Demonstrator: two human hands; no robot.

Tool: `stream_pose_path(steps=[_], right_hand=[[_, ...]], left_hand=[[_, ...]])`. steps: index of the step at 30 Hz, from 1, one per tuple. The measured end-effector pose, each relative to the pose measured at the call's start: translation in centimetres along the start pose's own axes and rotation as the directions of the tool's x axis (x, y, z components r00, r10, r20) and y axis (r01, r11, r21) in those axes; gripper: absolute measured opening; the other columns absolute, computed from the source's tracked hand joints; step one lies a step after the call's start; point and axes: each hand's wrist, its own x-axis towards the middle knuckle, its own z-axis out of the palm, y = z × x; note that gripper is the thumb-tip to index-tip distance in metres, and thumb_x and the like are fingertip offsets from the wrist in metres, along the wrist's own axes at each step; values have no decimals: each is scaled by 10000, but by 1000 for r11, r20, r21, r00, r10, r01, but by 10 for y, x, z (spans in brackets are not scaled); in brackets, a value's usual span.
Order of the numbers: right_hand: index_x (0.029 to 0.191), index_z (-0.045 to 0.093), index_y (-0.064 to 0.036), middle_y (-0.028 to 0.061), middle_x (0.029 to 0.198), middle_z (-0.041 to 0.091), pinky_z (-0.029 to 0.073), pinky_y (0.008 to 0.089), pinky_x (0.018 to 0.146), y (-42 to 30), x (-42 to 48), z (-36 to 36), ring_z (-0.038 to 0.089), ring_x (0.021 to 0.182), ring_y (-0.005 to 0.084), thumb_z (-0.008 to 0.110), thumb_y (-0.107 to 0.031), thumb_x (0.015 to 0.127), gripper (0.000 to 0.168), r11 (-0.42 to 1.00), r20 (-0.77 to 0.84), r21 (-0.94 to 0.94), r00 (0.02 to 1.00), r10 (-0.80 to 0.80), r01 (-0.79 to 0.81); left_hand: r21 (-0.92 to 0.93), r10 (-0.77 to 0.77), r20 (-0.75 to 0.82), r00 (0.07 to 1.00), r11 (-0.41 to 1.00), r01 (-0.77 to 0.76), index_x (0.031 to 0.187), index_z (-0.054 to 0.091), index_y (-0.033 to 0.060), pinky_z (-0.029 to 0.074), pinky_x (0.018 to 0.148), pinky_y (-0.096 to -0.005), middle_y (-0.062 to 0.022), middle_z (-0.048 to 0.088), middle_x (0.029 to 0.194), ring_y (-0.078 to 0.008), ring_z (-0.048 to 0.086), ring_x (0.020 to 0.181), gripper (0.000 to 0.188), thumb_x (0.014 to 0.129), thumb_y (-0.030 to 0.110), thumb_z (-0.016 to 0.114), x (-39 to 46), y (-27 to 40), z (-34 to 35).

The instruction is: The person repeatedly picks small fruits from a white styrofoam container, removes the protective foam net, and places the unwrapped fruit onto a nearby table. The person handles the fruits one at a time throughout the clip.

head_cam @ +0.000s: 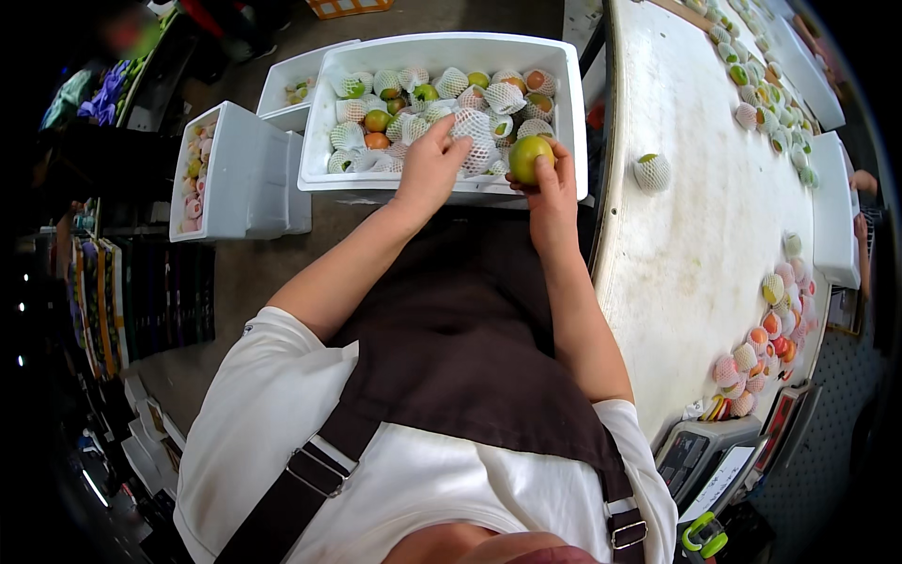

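My right hand (553, 204) grips a bare round yellow-green fruit (530, 161), perhaps a tomato, above the near right corner of a white foam box (451, 185). Over the same box, my left hand (431, 166) pinches the edge of a white foam net sleeve (478, 134) between thumb and fingers. Inside the box lie several green and orange fruits, most wrapped in white foam nets. A bare green fruit (378, 120) and an orange one (376, 141) show at the left among them.
To the right runs a white-topped table (676, 282) bearing a single netted fruit (652, 173), pink-netted fruits (757, 342) and a scale (705, 451). Another foam box (835, 211) stands at its far edge, with a person's hand (861, 182) beside it. More foam boxes (232, 176) stand left.
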Motion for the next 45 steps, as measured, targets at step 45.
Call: stream_pose_path(steps=[45], right_hand=[[995, 650, -72, 70, 999, 657, 398, 385, 868, 33, 1, 5, 583, 949, 284, 593, -57, 842, 164, -168, 458, -889, 816, -352, 426]], left_hand=[[-788, -587, -511, 628, 612, -69, 1141, 581, 23, 547, 704, -382, -121, 647, 1043, -234, 655, 938, 294, 910, 195, 636, 131, -225, -364]])
